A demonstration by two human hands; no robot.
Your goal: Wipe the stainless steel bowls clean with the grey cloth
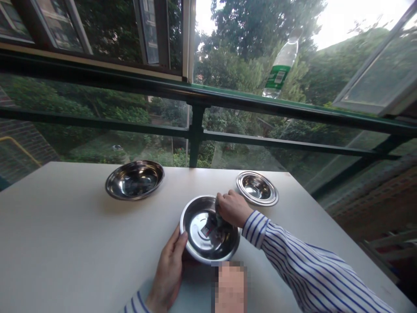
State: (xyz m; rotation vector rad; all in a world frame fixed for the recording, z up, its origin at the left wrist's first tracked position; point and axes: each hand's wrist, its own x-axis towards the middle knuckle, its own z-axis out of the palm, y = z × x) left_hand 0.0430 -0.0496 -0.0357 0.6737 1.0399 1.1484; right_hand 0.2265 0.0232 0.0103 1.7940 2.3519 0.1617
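A shiny stainless steel bowl (195, 248) stands at the middle of the near table, with a small dark label on its inner bottom. My left hand (169, 265) grips its left side, thumb over the rim and fingers around the outer wall. Over the bowl's right rim, my right hand (233, 208) is closed, knuckles up, its fingers reaching down inside. Something small and dark greyish-green (218, 214) shows under those fingers against the inner wall; I cannot make out what it is.
On the white table (81, 243) a wide steel basin (135, 180) lies back left, tilted. A smaller wide-rimmed steel bowl (257, 188) is back right. Behind the table runs a dark green railing (130, 84), with a green-labelled plastic bottle (280, 69) standing on it. A pixelated patch covers the bottom centre.
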